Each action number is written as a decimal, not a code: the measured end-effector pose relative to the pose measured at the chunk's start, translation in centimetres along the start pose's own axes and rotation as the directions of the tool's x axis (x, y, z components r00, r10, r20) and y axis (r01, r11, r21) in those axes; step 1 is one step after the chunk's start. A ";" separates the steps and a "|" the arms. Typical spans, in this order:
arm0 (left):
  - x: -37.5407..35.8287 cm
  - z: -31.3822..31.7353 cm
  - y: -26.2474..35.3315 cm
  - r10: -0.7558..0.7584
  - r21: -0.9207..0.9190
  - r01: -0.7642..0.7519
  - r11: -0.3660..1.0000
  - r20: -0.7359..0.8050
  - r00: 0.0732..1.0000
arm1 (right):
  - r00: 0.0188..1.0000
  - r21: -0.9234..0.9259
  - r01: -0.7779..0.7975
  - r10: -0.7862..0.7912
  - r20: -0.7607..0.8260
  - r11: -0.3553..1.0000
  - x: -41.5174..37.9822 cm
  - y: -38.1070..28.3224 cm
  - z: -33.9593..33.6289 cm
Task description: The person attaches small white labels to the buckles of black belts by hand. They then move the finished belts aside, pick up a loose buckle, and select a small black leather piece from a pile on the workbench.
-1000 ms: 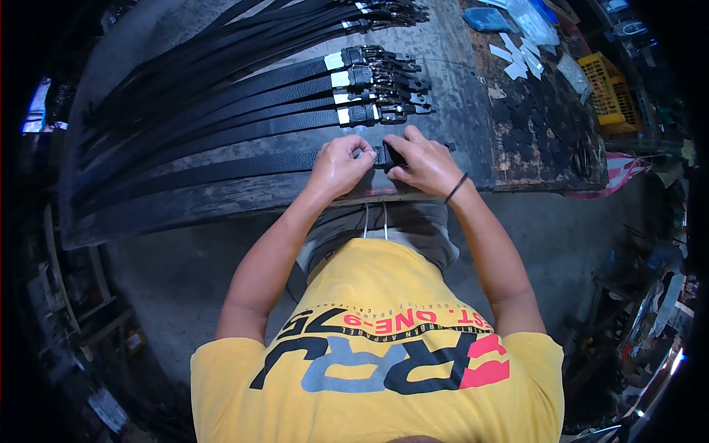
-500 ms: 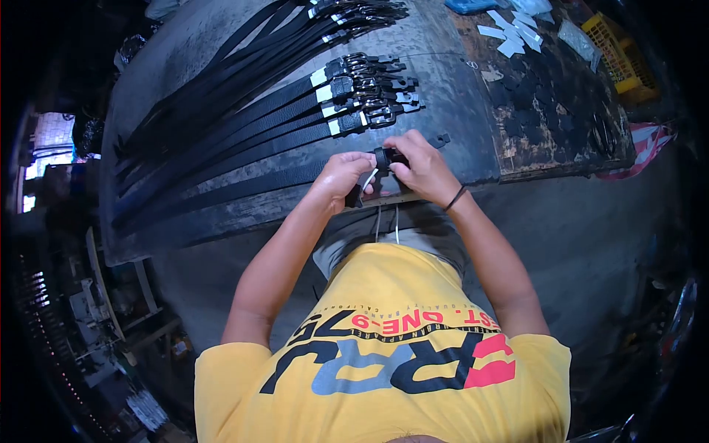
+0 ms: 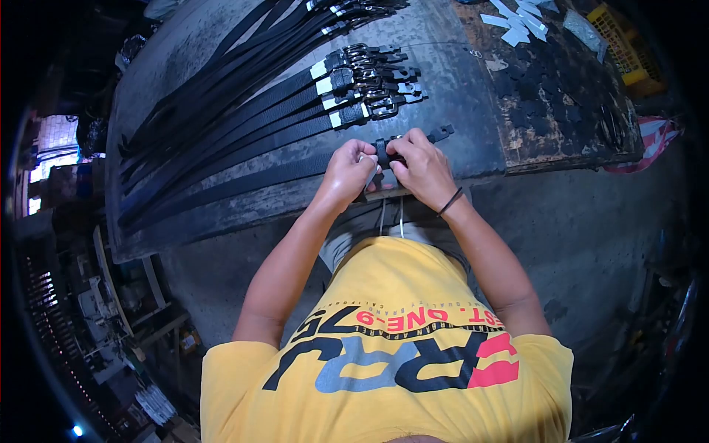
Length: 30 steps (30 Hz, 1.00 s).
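A black belt (image 3: 266,174) runs from the left of the table to my two hands near its front edge. My left hand (image 3: 350,174) is closed, pinching the belt just left of its dark loop (image 3: 382,152). A sliver of white strip shows at those fingers, mostly hidden. On the other side of the loop, my right hand (image 3: 422,168) grips the buckle end, and its fingers cover most of the buckle. A dark tab (image 3: 441,133) sticks out beyond the right hand. Just above lie several black belts (image 3: 284,102) with metal buckles and white bands.
Another bundle of belts (image 3: 244,70) lies farther back on the dark table (image 3: 461,88). To the right, a worn board (image 3: 509,144) carries white paper strips (image 3: 517,22) and black scraps (image 3: 543,92). A yellow crate (image 3: 628,52) stands beyond it.
The white strip that showed between my hands is now mostly hidden by my left fingers. Both hands stay at the belt's buckle end, and the whole view has shifted slightly.
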<state>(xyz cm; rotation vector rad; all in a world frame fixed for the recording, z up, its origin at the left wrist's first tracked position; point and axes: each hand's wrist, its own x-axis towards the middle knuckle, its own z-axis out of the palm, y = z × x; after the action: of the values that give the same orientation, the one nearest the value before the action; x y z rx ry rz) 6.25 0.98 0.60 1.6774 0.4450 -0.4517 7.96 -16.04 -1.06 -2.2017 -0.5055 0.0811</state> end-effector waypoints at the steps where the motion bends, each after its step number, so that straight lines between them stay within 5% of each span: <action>1: 0.1 -0.1 -0.1 0.033 0.090 -0.032 0.995 -0.012 0.999 | 1.000 -0.025 0.012 -0.012 0.004 1.000 0.1 -0.1 0.0; 2: 0.1 -0.3 0.0 0.033 0.090 -0.032 0.995 -0.012 0.999 | 1.000 -0.025 0.013 -0.013 0.004 1.000 0.1 0.0 0.0; 3: 0.0 -0.8 0.2 0.228 0.427 -0.208 0.880 0.003 0.974 | 1.000 -0.039 0.021 -0.020 0.011 0.999 0.1 0.0 0.0; 4: -0.1 -1.0 0.5 0.398 0.704 -0.338 0.625 0.085 0.913 | 0.999 -0.054 0.030 -0.029 0.017 0.998 0.1 0.1 -0.1; 7: -0.8 -0.8 1.5 0.434 0.829 -0.349 0.436 0.146 0.889 | 0.998 -0.057 0.053 -0.052 0.027 0.997 0.2 0.2 -0.1; 11: -0.2 -0.5 1.3 0.430 0.877 -0.320 0.359 0.150 0.890 | 0.999 -0.064 0.045 -0.043 0.032 0.997 0.2 0.2 -0.2; 14: 0.6 -0.7 0.1 0.517 0.787 -0.402 0.468 0.126 0.847 | 1.000 -0.054 0.021 -0.020 0.022 0.998 0.2 0.1 -0.1; 15: 0.7 -0.7 0.0 0.297 0.566 -0.253 0.784 0.016 0.955 | 1.000 -0.046 0.007 -0.007 0.010 0.999 0.2 0.1 0.1; 16: 0.8 -0.6 0.0 0.032 0.268 -0.028 0.963 -0.010 0.999 | 1.000 -0.038 -0.006 0.006 -0.002 0.999 0.1 0.1 0.2; 22: -0.4 0.1 0.6 -0.177 -0.220 0.174 0.960 0.005 0.984 | 0.996 -0.017 -0.019 0.018 -0.087 1.000 -0.2 -0.3 0.6; 26: 0.4 -0.9 0.3 -0.181 -0.212 0.200 0.957 0.106 0.978 | 0.995 0.003 -0.017 0.018 -0.097 1.000 -0.4 -0.3 0.8; 30: 0.9 -1.3 1.1 -0.153 0.032 0.149 0.988 0.169 0.974 | 0.994 0.013 -0.030 0.031 -0.106 0.999 -0.2 -0.4 0.9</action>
<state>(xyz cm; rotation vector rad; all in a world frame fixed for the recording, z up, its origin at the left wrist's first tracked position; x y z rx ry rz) 7.63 2.12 1.20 1.6140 0.4442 -0.7086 7.41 -15.28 -1.35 -2.1896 -0.4110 -0.0174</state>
